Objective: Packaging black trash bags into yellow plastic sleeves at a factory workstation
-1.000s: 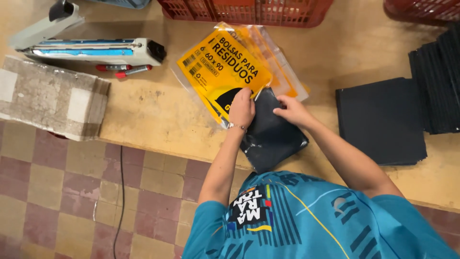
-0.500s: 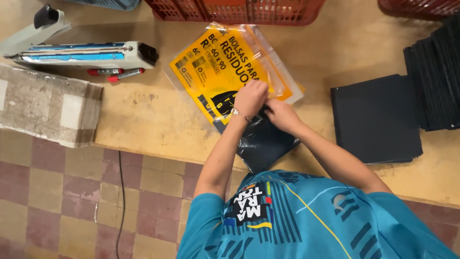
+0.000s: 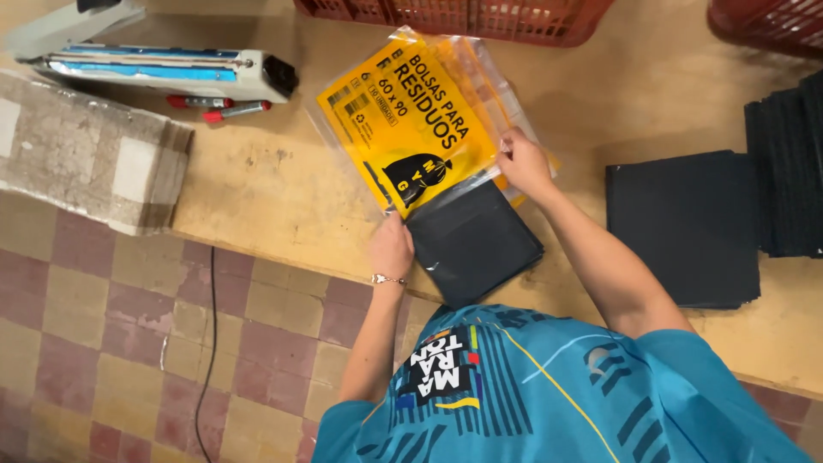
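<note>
A clear plastic pouch with a yellow printed label (image 3: 411, 129) lies on the wooden bench (image 3: 274, 206). A folded black bundle of bags (image 3: 476, 244) sticks out of the pouch's open end, towards me. My left hand (image 3: 391, 250) pinches the left corner of that opening, beside the bundle. At the right corner, my right hand (image 3: 523, 163) grips the pouch's edge. More yellow-labelled pouches lie under this one.
A white and blue heat sealer (image 3: 171, 70) and red markers (image 3: 219, 107) sit at the back left. A wrapped grey-brown block (image 3: 86, 154) overhangs the bench's left end. Red crates (image 3: 480, 17) line the back. Stacks of black folded bags (image 3: 686, 227) lie at right. Checked floor tiles (image 3: 129, 343) with a cable lie below.
Both hands were close together on the black bundle; they have moved apart to the two corners of the pouch opening.
</note>
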